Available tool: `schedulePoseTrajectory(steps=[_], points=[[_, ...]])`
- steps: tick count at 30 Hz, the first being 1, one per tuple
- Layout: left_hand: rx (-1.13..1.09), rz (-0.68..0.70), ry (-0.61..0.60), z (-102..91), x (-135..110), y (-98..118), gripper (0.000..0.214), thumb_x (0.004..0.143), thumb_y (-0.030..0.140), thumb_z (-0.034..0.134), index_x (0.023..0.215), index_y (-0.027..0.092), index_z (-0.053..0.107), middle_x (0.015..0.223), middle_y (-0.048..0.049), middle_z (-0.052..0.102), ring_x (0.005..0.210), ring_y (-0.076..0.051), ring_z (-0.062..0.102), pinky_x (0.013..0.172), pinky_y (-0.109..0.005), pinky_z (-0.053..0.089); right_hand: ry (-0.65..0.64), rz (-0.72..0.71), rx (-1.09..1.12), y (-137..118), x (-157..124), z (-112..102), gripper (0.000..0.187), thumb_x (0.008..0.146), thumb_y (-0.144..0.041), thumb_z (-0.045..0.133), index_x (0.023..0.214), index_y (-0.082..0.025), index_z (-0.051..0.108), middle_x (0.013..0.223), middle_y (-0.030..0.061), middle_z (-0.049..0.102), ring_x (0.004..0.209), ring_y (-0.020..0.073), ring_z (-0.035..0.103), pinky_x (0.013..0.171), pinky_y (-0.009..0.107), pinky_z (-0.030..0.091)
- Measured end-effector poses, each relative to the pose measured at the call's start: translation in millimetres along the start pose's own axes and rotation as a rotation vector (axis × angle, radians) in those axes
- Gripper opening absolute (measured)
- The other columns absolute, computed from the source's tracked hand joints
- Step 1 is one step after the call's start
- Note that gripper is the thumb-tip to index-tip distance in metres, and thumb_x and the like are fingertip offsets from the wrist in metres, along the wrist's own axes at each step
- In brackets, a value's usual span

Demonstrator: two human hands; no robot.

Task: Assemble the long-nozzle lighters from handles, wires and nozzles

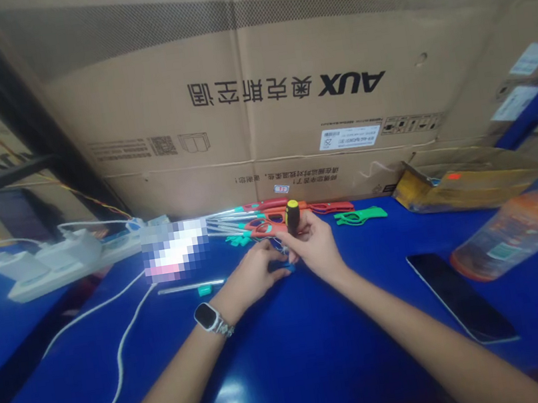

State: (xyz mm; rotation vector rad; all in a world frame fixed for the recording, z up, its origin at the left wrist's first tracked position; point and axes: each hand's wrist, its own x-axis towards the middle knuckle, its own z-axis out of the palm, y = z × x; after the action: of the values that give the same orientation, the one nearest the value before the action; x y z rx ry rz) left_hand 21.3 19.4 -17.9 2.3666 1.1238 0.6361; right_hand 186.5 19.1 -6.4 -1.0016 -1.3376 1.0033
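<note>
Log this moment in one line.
right hand: holds black-and-yellow screwdriver | left hand: at small blue piece | behind: red metal-tubed lighters

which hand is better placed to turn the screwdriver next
Probably the right hand: it grips the screwdriver, whose black and yellow handle stands up above it. The left hand is off to the side, near a small blue piece.

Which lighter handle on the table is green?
The green lighter handle is the one farthest right, past the right hand; the other handles lying there are red or orange.
</note>
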Motion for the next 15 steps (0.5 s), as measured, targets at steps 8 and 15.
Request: schedulePoseTrajectory(steps=[8,15], points=[[-0.005,0.042,-0.002,-0.8,-0.8,-0.8,0.023,0.085,0.029,0.071,0.108,0.024,0.074,0.110,-0.0066,0.067,0.102,-0.024,0.062,0.093,-0.036,0.048,-0.327,-0.025,-0.056,-14.0,-1.9,-27.6,0.033,0.086,-0.053,0.063,0.089,-0.021,0.059,0.072,-0.0016,0.059,0.059,0.0142,0.060,0.062,0.031,0.056],[0.028,0.018,-0.008,1.2,0.0,-1.9,0.026,0.085,0.030,0.071,0.109,0.020,0.074,0.111,-0.0094,0.069,0.104,-0.026,0.063,0.094,-0.038,0.049,-0.066,-0.146,-0.100,0.8,4.3,-14.6,0.041,0.071,-0.040,0.081,0.066,-0.021,0.045,0.066,-0.0041,0.048,0.059,0.0114,0.050,0.053,0.025,0.046]])
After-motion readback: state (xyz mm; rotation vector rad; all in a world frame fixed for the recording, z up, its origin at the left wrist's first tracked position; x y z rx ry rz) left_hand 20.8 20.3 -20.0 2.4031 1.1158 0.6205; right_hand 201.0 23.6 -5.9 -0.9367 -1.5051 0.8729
